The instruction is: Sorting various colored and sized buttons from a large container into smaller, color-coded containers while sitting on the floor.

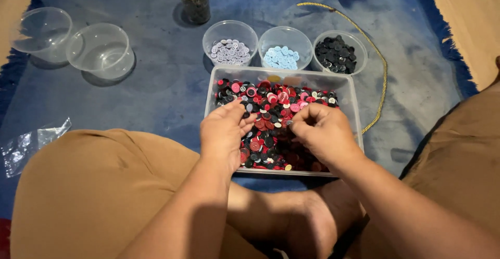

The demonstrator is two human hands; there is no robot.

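A clear rectangular tub (350,93) sits on the blue rug in front of my crossed legs, filled with several red, pink, black and white buttons (276,102). My left hand (224,134) rests in the pile, fingers bent down among the buttons. Over the tub's right half, my right hand (323,131) has its fingertips pinched together on a small button. Behind the tub stand three clear round bowls: one with lilac buttons (229,51), one with light blue buttons (282,57), one with black buttons (338,53).
Two empty clear bowls (99,48) lie at the back left. A jar of dark metal pieces (195,1) stands at the back. A yellow cord (383,71) curves along the right. A clear plastic bag (28,144) lies at the left.
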